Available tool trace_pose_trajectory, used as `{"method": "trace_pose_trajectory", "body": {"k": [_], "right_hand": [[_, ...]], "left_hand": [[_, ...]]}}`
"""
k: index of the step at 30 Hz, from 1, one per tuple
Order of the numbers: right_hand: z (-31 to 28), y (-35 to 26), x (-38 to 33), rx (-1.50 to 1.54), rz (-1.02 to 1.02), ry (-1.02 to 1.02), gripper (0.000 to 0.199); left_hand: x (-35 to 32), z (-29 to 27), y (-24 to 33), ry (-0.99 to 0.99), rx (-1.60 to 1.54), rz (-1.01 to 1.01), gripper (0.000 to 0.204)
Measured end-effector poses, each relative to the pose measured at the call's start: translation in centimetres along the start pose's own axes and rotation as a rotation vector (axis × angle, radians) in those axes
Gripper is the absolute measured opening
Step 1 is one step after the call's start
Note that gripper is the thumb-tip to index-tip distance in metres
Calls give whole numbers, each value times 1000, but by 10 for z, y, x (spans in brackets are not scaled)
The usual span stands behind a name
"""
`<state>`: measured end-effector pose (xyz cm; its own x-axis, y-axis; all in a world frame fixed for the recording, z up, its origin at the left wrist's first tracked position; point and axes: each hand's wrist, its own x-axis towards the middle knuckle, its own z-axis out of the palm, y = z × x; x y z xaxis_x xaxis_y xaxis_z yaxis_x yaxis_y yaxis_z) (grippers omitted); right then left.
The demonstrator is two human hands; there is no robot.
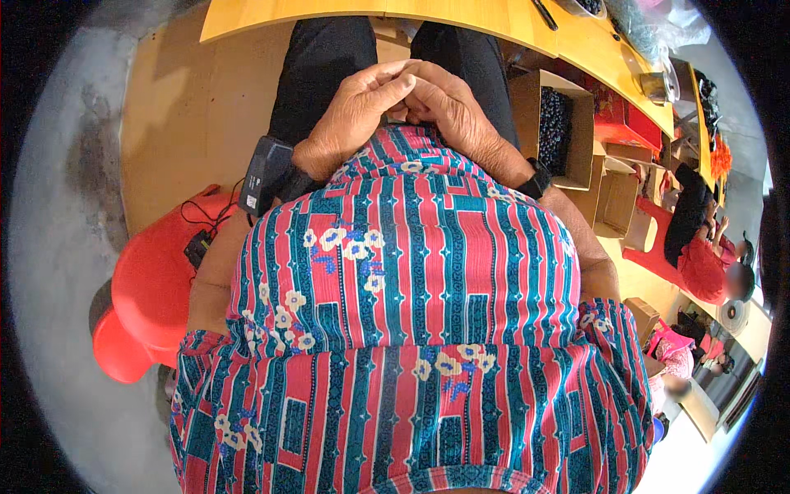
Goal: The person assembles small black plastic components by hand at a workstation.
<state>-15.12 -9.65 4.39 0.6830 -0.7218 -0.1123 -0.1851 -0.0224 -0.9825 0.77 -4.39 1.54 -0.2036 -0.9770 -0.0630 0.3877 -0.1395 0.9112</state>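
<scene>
My left hand [358, 107] and my right hand [448, 100] are clasped together over my lap. Their fingers fold around each other, with the thumbs on top and touching. No object shows in either hand, though the undersides of the fingers are hidden. Just beneath them is the front of my striped, flowered shirt [403, 239] in red and teal, and black trousers [325, 74] show beyond. A black band [536, 179] circles my right wrist. On the left wrist sits a dark strap with a black box-shaped device [265, 175] attached.
A light wooden table [329, 10] lies ahead, with a black pen-like item [544, 14] on it. To the right stand a cardboard box [580, 123] of small dark pieces and a red box [629, 123]. A red chair [164, 284] is at left; other people [704, 263] sit far right.
</scene>
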Motion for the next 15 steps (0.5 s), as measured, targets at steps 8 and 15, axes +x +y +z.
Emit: {"method": "trace_pose_trajectory", "body": {"k": [8, 15], "right_hand": [[4, 12, 2, -90, -92, 62, 32], [6, 13, 6, -30, -77, 78, 30]], "left_hand": [[-1, 7, -2, 72, -55, -9, 44], [4, 5, -5, 110, 45, 57, 39]]}}
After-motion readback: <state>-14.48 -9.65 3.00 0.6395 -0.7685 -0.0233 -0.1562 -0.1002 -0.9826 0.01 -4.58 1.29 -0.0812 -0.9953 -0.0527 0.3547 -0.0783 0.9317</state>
